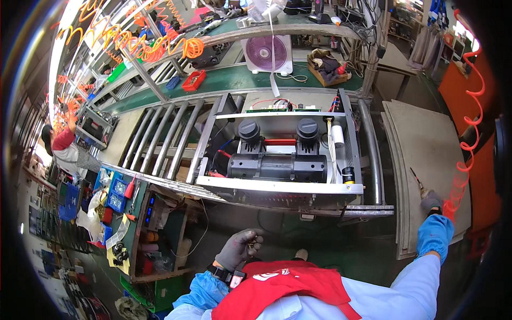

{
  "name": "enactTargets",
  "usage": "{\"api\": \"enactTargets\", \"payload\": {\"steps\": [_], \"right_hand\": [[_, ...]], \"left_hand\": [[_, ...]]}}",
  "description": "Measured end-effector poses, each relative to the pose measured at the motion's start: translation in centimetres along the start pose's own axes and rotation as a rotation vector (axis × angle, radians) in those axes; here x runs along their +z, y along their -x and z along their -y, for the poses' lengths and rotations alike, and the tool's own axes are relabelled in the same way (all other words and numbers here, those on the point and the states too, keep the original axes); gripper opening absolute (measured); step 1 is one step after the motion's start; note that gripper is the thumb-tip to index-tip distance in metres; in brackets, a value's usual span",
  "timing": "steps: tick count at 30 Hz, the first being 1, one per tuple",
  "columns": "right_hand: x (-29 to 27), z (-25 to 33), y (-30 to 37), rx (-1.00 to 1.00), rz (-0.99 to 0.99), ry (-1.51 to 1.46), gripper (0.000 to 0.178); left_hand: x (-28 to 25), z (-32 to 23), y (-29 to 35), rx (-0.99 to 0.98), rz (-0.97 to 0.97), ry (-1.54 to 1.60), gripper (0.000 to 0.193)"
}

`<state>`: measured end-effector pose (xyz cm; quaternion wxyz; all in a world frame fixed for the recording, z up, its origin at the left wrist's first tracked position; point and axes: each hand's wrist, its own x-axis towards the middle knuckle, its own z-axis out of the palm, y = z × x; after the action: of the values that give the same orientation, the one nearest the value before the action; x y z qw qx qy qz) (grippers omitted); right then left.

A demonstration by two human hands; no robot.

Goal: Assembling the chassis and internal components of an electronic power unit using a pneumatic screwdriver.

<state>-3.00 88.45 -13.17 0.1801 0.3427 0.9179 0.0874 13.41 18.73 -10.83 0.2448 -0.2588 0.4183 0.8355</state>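
My left hand (239, 249), in a grey glove, is curled in front of my red apron. Small brass-coloured pieces that look like screws show between its fingers. Out to the right, my right hand (431, 202), also gloved, grips a power screwdriver (419, 184) whose thin bit points up and left. Ahead of me an open metal case (277, 186) rests on the roller conveyor. It contains a black twin-head compressor (277, 166), a white cylinder (337, 136) and wiring. Neither hand touches the case.
Large flat boards (426, 144) lie stacked at the right, beside a hanging orange coiled hose (472, 117). Conveyor rollers (160, 140) run left of the case. Blue parts bins (116, 194) sit on a left-hand bench. A fan (266, 53) stands behind; another person (66, 149) works far left.
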Motion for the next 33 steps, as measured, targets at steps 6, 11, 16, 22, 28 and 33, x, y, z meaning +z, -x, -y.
{"api": "enactTargets", "payload": {"steps": [6,11,16,22,28,33], "right_hand": [[5.4,1.5,7.8,-0.132,-0.007,-1.335,0.051],[3.4,6.5,24.6,-0.053,0.522,-2.198,0.041],[-3.5,12.0,38.8,-0.730,0.921,-1.518,0.040],[-2.8,23.7,44.5,-0.714,1.619,-1.225,0.051],[-1.1,28.8,47.7,-0.993,1.616,-1.038,0.066],[-0.5,31.1,49.2,-1.154,1.346,-0.881,0.080]], "left_hand": [[-1.5,1.3,0.1,-0.008,-0.001,-0.011,0.028],[-0.6,0.7,-0.9,0.016,0.149,-0.079,0.030],[0.6,-0.9,-0.8,0.048,0.103,-0.155,0.028],[-3.7,-2.7,-0.6,0.135,0.081,0.287,0.027],[-9.0,-3.2,1.0,0.168,-0.083,0.411,0.020],[-10.9,-4.0,1.7,0.212,0.018,0.470,0.020]]}}
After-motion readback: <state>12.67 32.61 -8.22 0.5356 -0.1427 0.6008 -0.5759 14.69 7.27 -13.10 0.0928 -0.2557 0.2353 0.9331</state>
